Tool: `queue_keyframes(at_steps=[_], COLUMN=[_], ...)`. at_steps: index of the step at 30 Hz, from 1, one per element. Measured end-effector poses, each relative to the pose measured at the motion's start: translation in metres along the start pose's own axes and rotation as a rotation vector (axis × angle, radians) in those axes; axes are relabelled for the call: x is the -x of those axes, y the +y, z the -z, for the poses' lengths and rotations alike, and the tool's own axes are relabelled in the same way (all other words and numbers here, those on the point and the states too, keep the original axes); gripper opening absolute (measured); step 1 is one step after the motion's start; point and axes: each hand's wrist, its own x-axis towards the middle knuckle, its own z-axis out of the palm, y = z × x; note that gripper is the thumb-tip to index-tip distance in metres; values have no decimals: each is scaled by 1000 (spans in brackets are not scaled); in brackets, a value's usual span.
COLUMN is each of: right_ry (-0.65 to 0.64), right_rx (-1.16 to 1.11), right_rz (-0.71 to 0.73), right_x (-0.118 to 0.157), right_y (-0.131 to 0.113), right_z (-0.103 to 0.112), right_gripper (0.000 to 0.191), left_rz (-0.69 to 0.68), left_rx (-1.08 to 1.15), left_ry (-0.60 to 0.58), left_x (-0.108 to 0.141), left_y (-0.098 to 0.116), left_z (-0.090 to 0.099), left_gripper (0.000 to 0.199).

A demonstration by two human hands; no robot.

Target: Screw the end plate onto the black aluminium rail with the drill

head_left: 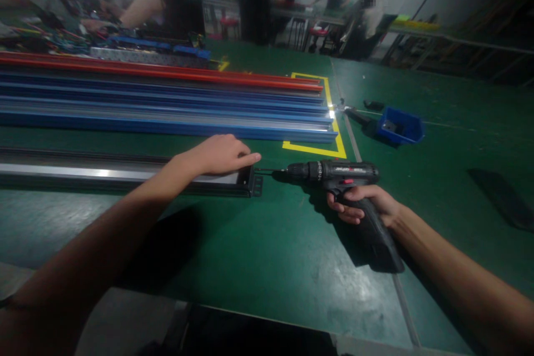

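My right hand (367,203) is wrapped round the grip of a black cordless drill (350,171), one finger by the trigger. Its long thin bit points left and reaches the end of a long black metal channel (217,191) with a silvery inside. Over that channel's right end lies my left hand (219,154), its fingers closed over the far edge and the thumb stretched toward the bit. A small slotted black bracket (257,186) sticks out from the end below the bit. Whether the bit's tip touches a screw is hidden.
Behind the channel, blue rails (250,132) and red rails (250,79) lie side by side, ending inside a yellow tape outline (315,151). A blue bin (401,125) stands right, near a dark tool (356,115). A dark flat object (500,197) lies far right. Other people work behind.
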Motion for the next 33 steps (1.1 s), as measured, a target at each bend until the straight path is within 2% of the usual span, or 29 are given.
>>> queue_keyframes(at_steps=[24, 33], right_ry=[16, -29], right_rx=[22, 7], right_rz=[14, 22], right_x=[0, 0], right_y=[-2, -1], right_z=[-2, 0], right_gripper=[25, 25], left_rz=[18, 22], left_rx=[4, -63], left_ry=[-6, -18], left_x=[0, -1], left_y=[1, -3], left_z=[0, -3], left_gripper=[66, 72])
